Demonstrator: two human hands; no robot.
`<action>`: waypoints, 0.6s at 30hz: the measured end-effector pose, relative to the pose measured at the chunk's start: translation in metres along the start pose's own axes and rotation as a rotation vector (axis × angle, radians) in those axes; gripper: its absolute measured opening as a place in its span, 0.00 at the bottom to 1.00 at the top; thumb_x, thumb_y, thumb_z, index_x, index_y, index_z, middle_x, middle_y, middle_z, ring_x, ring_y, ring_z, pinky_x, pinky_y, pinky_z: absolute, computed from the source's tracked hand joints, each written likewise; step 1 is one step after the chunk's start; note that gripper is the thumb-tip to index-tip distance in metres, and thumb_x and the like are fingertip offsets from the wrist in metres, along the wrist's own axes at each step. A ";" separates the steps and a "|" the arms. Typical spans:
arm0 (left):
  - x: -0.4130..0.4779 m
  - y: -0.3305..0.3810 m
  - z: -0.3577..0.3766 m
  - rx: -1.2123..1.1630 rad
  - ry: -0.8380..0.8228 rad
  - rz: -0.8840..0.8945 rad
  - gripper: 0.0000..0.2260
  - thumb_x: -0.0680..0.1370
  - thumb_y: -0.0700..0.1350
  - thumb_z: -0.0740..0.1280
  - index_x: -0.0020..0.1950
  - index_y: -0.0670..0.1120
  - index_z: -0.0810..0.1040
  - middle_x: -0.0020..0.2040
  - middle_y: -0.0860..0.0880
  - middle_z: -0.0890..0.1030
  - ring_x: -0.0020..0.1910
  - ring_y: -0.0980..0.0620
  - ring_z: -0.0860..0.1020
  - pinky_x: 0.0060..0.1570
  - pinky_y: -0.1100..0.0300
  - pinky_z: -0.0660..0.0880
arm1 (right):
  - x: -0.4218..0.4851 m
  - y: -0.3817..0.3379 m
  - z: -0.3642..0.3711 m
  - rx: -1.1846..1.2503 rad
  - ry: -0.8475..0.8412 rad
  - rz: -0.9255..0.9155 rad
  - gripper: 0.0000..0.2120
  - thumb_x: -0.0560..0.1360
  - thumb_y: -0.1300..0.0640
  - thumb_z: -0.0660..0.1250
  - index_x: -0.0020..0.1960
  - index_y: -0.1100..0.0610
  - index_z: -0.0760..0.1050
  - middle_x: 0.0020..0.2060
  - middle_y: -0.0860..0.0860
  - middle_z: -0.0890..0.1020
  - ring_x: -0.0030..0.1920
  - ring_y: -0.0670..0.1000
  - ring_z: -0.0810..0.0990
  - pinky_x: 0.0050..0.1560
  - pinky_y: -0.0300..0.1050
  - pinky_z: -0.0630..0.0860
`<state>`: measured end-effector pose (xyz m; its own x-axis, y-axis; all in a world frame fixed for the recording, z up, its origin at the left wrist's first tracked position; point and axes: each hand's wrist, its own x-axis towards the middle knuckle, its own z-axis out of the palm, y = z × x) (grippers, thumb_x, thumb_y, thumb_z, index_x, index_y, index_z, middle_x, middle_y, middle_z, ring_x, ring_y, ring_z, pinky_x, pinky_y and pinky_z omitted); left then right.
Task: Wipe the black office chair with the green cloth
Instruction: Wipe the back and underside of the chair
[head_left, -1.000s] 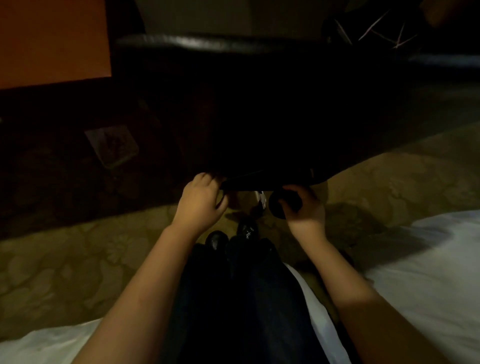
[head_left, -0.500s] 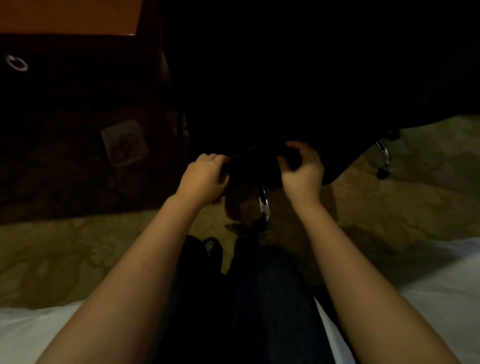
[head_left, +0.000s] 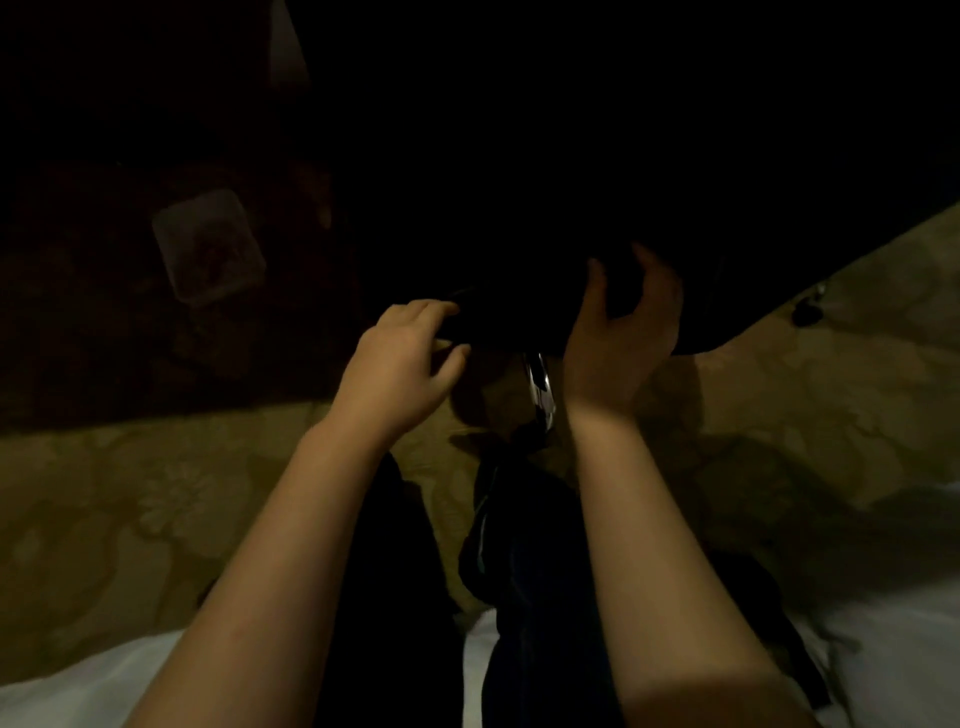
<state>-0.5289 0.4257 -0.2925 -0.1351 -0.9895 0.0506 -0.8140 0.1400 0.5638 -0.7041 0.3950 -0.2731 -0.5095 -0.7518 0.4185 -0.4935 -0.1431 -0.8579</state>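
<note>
Head view: very dark. black office chair (head_left: 597, 156) fills the upper frame, its lower edge hanging over the patterned olive carpet (head_left: 156, 493). Carpet goes near-black under shadow at upper left. White bedding (head_left: 893, 649) in both bottom corners, dark-trousered legs (head_left: 535, 597) between them. right hand (head_left: 618, 332) palm toward camera, thumb and fingers wrapped round the chair's dark lower edge. left hand (head_left: 410, 358) just beside it, fingers bent with the tips at the same edge; can't tell if it's gripping anything. Green cloth can't be made out in the dark. Pale square item (head_left: 208, 244) on the shadowed floor, left. Chrome chair leg (head_left: 540, 384) between the wrists; caster (head_left: 808, 312) far right.
</note>
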 end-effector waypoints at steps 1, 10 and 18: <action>0.000 -0.007 0.008 0.011 -0.018 -0.015 0.21 0.79 0.49 0.65 0.72 0.46 0.70 0.68 0.47 0.73 0.67 0.49 0.69 0.62 0.56 0.67 | 0.000 0.003 0.004 -0.016 0.045 -0.031 0.16 0.76 0.63 0.69 0.61 0.69 0.75 0.58 0.64 0.77 0.62 0.61 0.75 0.63 0.45 0.72; 0.009 -0.050 0.039 0.076 -0.057 -0.098 0.20 0.77 0.49 0.66 0.68 0.44 0.73 0.65 0.45 0.76 0.65 0.45 0.72 0.61 0.46 0.72 | 0.012 0.018 0.027 -0.027 0.199 -0.215 0.16 0.74 0.63 0.71 0.57 0.71 0.75 0.54 0.65 0.78 0.58 0.55 0.76 0.59 0.30 0.67; 0.021 -0.069 0.030 0.085 0.159 -0.244 0.18 0.78 0.48 0.65 0.66 0.43 0.71 0.61 0.44 0.74 0.60 0.46 0.70 0.55 0.52 0.69 | 0.013 0.028 0.043 -0.073 0.214 -0.296 0.16 0.74 0.64 0.70 0.58 0.70 0.73 0.54 0.66 0.76 0.59 0.59 0.74 0.61 0.45 0.71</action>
<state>-0.4930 0.3965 -0.3554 0.1552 -0.9864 0.0543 -0.8569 -0.1070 0.5043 -0.6944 0.3539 -0.3046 -0.4693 -0.5317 0.7050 -0.6865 -0.2824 -0.6700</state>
